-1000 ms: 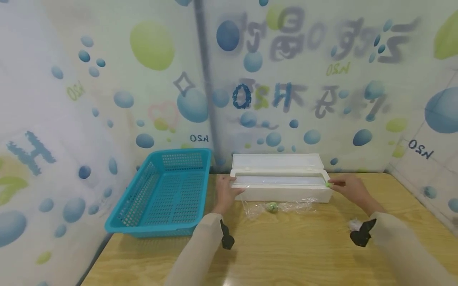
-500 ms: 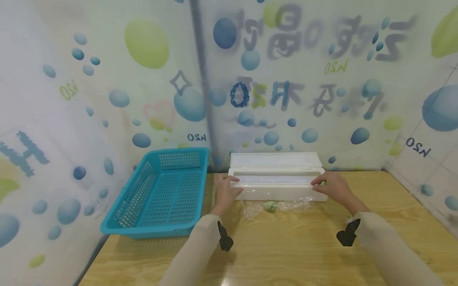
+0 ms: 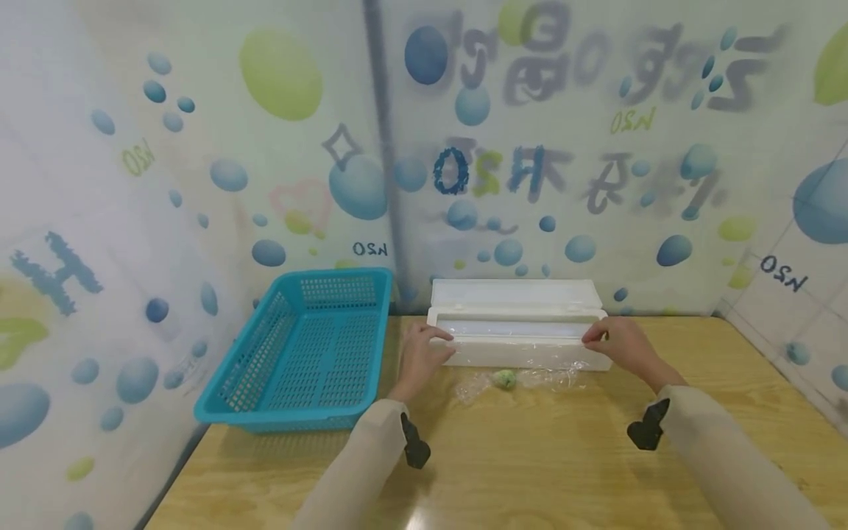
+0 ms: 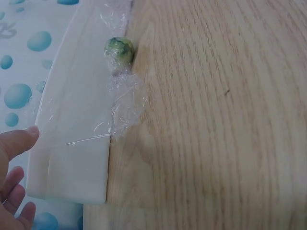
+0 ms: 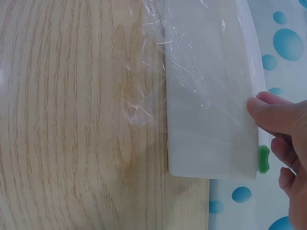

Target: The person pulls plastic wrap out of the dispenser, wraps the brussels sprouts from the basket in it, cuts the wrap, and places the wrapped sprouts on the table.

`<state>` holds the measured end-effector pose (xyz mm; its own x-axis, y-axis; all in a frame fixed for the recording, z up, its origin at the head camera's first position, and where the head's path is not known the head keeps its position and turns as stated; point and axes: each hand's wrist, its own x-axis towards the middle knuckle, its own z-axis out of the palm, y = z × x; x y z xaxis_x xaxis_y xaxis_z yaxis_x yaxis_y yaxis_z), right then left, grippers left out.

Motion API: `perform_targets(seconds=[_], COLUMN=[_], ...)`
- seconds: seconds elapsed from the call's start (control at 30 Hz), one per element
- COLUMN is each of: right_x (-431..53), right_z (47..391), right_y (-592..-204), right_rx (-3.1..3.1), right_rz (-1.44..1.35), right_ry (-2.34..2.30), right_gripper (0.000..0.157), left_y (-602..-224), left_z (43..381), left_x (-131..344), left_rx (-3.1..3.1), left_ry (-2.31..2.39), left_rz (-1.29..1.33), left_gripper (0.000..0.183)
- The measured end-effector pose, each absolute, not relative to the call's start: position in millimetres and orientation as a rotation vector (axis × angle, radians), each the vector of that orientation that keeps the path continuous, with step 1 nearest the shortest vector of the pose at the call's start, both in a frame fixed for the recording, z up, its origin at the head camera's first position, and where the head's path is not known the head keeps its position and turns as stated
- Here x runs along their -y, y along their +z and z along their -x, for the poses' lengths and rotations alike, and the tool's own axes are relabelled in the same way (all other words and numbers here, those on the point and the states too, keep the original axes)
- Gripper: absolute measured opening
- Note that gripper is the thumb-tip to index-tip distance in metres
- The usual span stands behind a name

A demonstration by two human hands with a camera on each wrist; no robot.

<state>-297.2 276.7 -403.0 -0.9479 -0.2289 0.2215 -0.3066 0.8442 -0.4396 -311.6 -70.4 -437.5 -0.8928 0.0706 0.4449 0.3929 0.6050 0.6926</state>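
A white plastic wrap dispenser (image 3: 523, 352) lies lengthwise at the back of the table, lid raised. From its slot, clear plastic wrap (image 5: 192, 81) drapes down the front onto the wood. A small round green vegetable (image 4: 119, 51), like a Brussels sprout, lies in the crumpled front edge of the film. My left hand (image 3: 421, 361) holds the film's left side between thumb and finger at the slot; the exact contact is hard to see. On the right, the thumb and forefinger of my right hand (image 3: 629, 346) pinch the film. A green slide cutter (image 5: 263, 159) sits at the dispenser's right end.
A blue perforated basket (image 3: 380, 353) stands left of the dispenser, close to my left forearm. The wooden table (image 3: 530, 456) extends in front. A wall (image 3: 556, 184) printed with bubbles rises right behind the dispenser.
My right hand has left the green cutter at the dispenser's right end and moved left to pinch the film. The left hand has shifted slightly right along the slot.
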Motion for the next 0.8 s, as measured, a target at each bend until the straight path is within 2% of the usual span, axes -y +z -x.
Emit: perform_targets(seconds=[0.33, 0.57, 0.8], right_x=[-278.6, -273.3, -272.5], right_z=[296.8, 289.2, 280.7], right_y=[-406.2, -402.0, -408.8], right_rx=[2.816, 2.817, 2.819], right_rz=[-0.47, -0.484, -0.524], right_ry=[0.772, 0.813, 0.83], right_gripper=[0.005, 0.016, 0.008], left_y=[-430.1, -420.4, -420.0], left_z=[305.4, 299.3, 297.8], left_x=[71.7, 73.9, 77.7], left_rx=[2.543, 2.694, 2.778], left_ry=[-1.177, -1.285, -1.27], left_rz=[0.453, 0.629, 0.766], left_gripper=[0.014, 0.015, 0.007])
